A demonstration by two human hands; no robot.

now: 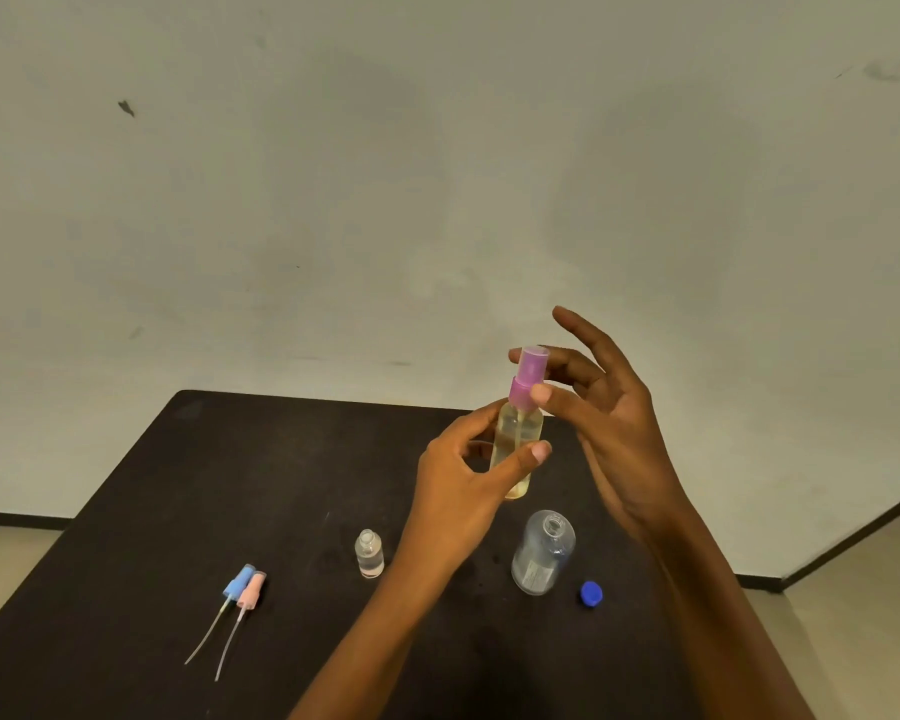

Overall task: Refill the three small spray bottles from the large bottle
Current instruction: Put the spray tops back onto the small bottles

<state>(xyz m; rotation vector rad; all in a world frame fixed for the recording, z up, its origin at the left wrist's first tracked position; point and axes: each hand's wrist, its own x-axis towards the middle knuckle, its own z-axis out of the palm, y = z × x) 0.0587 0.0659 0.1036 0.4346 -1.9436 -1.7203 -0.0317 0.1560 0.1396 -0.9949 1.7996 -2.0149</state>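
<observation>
Item: small spray bottle (520, 439), yellowish liquid, held upright above worktop (178, 511). Prob. light, stiff plastic, smooth, may slip if wet; hold mid-body. L hand (468, 475): fingers grip body. R hand (609, 423): thumb + forefinger pinch purple pump head (527, 376), other fingers spread. Large bottle (544, 553) uncapped below; label unreadable.
</observation>
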